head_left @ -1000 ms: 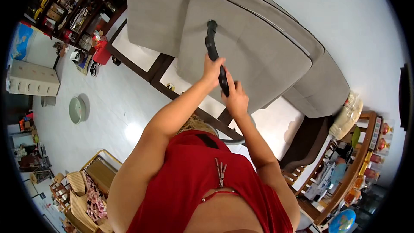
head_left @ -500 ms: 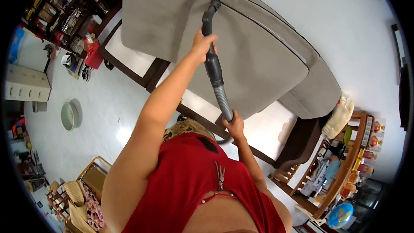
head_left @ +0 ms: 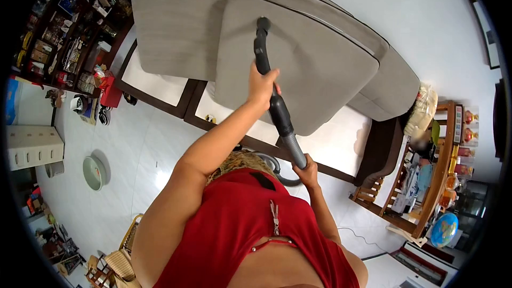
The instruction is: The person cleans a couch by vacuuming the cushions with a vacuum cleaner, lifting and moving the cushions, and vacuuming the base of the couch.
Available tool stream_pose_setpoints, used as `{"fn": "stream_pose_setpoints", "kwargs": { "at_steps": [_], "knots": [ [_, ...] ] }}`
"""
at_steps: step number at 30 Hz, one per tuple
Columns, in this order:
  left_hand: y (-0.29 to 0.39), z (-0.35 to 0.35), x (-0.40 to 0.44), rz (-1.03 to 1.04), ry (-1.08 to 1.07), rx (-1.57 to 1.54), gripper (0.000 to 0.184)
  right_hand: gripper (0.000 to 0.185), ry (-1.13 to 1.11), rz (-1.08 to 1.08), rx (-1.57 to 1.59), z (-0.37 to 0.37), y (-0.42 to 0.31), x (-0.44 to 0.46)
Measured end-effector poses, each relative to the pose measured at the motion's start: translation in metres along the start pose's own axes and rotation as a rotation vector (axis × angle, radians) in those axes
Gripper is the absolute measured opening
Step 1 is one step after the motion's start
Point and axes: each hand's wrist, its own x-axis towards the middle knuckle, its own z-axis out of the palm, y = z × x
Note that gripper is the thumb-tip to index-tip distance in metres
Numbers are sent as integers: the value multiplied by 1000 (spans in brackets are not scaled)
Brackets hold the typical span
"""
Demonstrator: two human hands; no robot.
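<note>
My left hand (head_left: 262, 86) is wrapped round the black handle of a vacuum cleaner hose (head_left: 279, 113). Lower down, my right hand (head_left: 306, 171) grips the grey ribbed part of the same hose. The black nozzle end (head_left: 263, 23) rests on the grey seat cushion (head_left: 320, 64) of the sofa, near its upper left part. More of the grey hose (head_left: 287, 181) curves behind my body near the floor.
A dark wooden sofa frame (head_left: 335, 172) runs below the cushions. On the left are a shelf unit (head_left: 64, 26), a green basin (head_left: 94, 174) on the floor and a white cabinet (head_left: 34, 146). A wooden rack (head_left: 421, 225) with a globe (head_left: 444, 230) stands at the right.
The nozzle has gone from the cushion's lower middle up to the back crease, then back down onto the seat. My right hand has shifted from the black handle to the ribbed hose.
</note>
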Motion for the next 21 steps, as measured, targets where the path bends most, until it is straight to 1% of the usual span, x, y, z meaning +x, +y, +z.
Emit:
{"fn": "stream_pose_setpoints", "kwargs": {
  "at_steps": [1,3,5,8,11,12,13,15,16,19,21],
  "knots": [
    [15,0,-1,40,6,3,57,38,-7,1,-26,2,-13,6],
    [37,-7,15,131,-25,8,60,38,15,-43,26,15,-33,22],
    [64,-6,30,145,10,78,63,38,43,-57,51,29,-63,40],
    [69,-25,67,104,-56,152,69,38,111,-64,-44,47,-77,52],
    [39,-34,64,131,-21,189,79,39,107,-47,-82,50,-63,34],
    [23,-34,59,153,2,186,87,38,102,-24,-90,50,-47,26],
    [9,-30,48,162,29,188,89,37,91,2,-131,44,-40,16],
    [-21,-31,29,145,-10,176,88,37,101,-12,-117,28,-25,-8],
    [-39,-36,23,103,-9,169,86,39,25,32,-153,17,-15,-20],
    [-88,-47,2,-26,13,140,79,44,-26,-28,-151,8,32,-57],
    [-103,-49,-12,-116,45,125,74,44,-66,-34,-106,5,49,-76]
  ]
}}
